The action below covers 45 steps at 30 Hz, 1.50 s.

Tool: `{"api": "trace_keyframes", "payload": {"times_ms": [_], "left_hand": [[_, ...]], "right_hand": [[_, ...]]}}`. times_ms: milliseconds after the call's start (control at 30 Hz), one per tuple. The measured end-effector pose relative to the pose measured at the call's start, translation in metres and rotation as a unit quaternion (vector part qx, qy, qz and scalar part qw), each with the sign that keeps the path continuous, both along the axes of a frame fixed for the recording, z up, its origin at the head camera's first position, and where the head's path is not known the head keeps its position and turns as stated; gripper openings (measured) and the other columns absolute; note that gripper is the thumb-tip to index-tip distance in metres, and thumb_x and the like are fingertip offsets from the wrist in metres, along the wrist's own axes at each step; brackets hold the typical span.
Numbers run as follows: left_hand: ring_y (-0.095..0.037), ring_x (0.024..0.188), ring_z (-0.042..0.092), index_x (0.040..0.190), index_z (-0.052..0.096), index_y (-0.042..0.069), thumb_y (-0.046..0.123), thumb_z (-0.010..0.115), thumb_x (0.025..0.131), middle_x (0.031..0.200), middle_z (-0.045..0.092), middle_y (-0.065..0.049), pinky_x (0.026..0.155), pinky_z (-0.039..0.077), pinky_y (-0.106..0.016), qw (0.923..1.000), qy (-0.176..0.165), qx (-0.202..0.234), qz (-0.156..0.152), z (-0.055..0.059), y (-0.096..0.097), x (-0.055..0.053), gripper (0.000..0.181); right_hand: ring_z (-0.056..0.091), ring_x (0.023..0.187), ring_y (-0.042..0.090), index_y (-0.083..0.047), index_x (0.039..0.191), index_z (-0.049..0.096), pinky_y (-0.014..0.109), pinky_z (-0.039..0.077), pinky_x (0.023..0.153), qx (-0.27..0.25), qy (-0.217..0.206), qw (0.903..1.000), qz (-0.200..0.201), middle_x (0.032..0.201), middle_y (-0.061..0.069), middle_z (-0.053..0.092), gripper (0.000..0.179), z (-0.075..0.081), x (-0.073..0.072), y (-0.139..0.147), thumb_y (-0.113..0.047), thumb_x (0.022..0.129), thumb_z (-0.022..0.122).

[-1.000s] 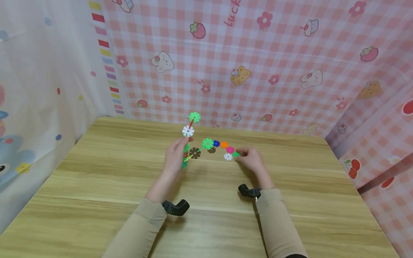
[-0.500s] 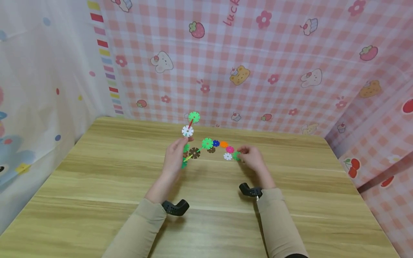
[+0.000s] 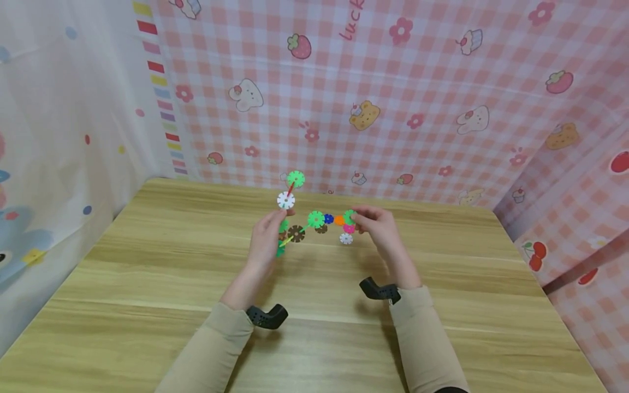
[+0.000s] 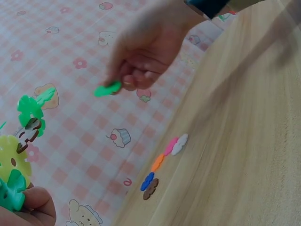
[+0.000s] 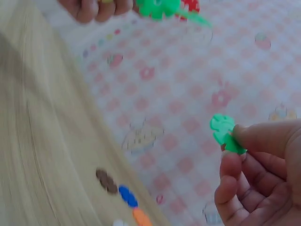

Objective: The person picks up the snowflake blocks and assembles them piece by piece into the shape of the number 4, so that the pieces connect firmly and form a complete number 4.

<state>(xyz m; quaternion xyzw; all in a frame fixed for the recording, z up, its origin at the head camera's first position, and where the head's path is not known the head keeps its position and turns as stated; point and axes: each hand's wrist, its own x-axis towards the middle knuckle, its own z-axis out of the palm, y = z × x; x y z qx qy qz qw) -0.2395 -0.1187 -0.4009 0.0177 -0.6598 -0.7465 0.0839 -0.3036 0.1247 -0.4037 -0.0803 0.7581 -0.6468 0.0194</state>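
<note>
In the head view my left hand grips a linked chain of slotted plastic snowflake discs. A white disc and a green disc joined by a red one rise above the fingers. To the right of that hand, the chain runs through a brown disc to another green disc. Part of the chain is hidden behind the hand. My right hand pinches a single green snowflake disc between thumb and fingertips, raised above the table in the left wrist view.
Loose snowflake discs lie in a cluster on the wooden table: blue, brown, orange, pink and white. A pink checked cloth hangs behind the table's far edge.
My right hand has lifted the green disc from beside the white and pink ones and carried it up and to the left. The left hand stays nearly still with the chain.
</note>
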Motion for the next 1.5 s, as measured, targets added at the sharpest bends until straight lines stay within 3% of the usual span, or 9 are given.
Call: {"api": "trace_keyframes", "payload": {"times_ms": [200,367,500,833,1167,1367,1500], "left_hand": [[-0.023,0.13,0.041,0.117,0.065,0.002,0.03,0.048,0.101,0.133,0.057,-0.011,0.111,0.023,-0.047,0.9999,-0.007,-0.01,-0.009,0.0,0.0,0.0,0.036],[-0.025,0.131,0.041,0.118,0.063,0.0,0.03,0.048,0.101,0.135,0.055,-0.015,0.112,0.022,-0.048,0.9999,-0.006,-0.003,-0.013,0.0,0.0,0.001,0.037],[-0.025,0.131,0.041,0.118,0.063,-0.001,0.029,0.048,0.101,0.134,0.056,-0.014,0.112,0.022,-0.047,0.9999,-0.002,-0.002,-0.015,-0.001,0.001,0.0,0.038],[-0.024,0.131,0.042,0.117,0.065,0.001,0.031,0.048,0.101,0.131,0.059,-0.012,0.112,0.023,-0.046,0.9997,0.007,-0.018,-0.013,-0.002,0.001,0.0,0.038],[-0.024,0.128,0.044,0.116,0.065,0.0,0.028,0.048,0.101,0.128,0.06,-0.012,0.11,0.026,-0.045,0.9998,0.006,-0.016,-0.007,-0.001,0.001,0.0,0.036],[-0.024,0.13,0.042,0.119,0.064,0.0,0.03,0.047,0.101,0.132,0.058,-0.012,0.111,0.024,-0.047,0.9998,0.0,-0.02,-0.009,-0.002,0.001,0.0,0.039],[-0.024,0.131,0.041,0.119,0.064,0.0,0.032,0.048,0.101,0.133,0.058,-0.009,0.111,0.023,-0.048,0.9998,-0.003,-0.019,-0.004,-0.002,0.0,0.0,0.04]], "right_hand": [[0.059,0.077,0.013,0.007,0.116,0.061,0.025,0.052,0.072,-0.087,-0.022,0.9959,0.011,0.097,0.003,0.063,0.026,0.009,0.01,-0.015,-0.005,0.093,0.063],[0.063,0.077,0.013,0.004,0.11,0.061,0.024,0.054,0.073,-0.184,-0.024,0.9823,0.027,0.097,0.006,0.064,0.017,0.013,0.017,-0.027,0.0,0.094,0.059],[0.064,0.077,0.015,-0.002,0.104,0.061,0.026,0.055,0.075,-0.224,-0.019,0.9737,0.034,0.095,0.007,0.064,0.012,0.011,0.02,-0.034,0.002,0.094,0.056],[0.064,0.083,0.02,-0.008,0.1,0.063,0.03,0.055,0.079,-0.258,-0.006,0.9634,0.072,0.092,0.006,0.065,0.019,0.009,0.023,-0.041,0.006,0.096,0.052],[0.064,0.081,0.017,-0.01,0.098,0.066,0.031,0.055,0.078,-0.25,0.0,0.9641,0.088,0.092,0.006,0.063,0.026,0.009,0.024,-0.044,0.008,0.096,0.048],[0.064,0.08,0.017,-0.011,0.095,0.067,0.029,0.056,0.075,-0.263,-0.005,0.9619,0.073,0.091,0.006,0.065,0.027,0.008,0.026,-0.048,0.008,0.096,0.049],[0.065,0.082,0.016,-0.012,0.094,0.068,0.035,0.056,0.079,-0.27,-0.003,0.9616,0.049,0.094,0.005,0.068,0.024,0.008,0.028,-0.055,0.006,0.096,0.052]]}}
